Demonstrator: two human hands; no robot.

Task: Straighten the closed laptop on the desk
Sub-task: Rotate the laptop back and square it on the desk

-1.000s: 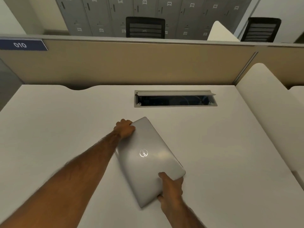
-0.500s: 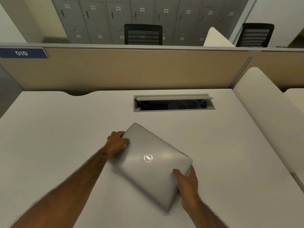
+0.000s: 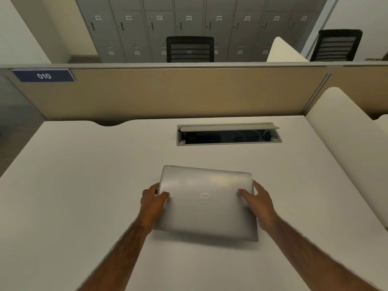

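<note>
The closed laptop (image 3: 206,203) is gripped at its short sides by the left hand (image 3: 152,203) and the right hand (image 3: 259,203), thumbs laid on the lid. It lies mid-desk (image 3: 84,185), bare surface all around. Its long axis runs left-right, slightly skewed, near the cable tray (image 3: 228,134).

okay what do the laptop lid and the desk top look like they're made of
Laptop lid: probably brushed or matte metal, possibly silver-painted plastic; it shows a soft grey sheen and an inset round logo. Desk top: likely matte white laminate; flat, even, no grain or glare.
</note>
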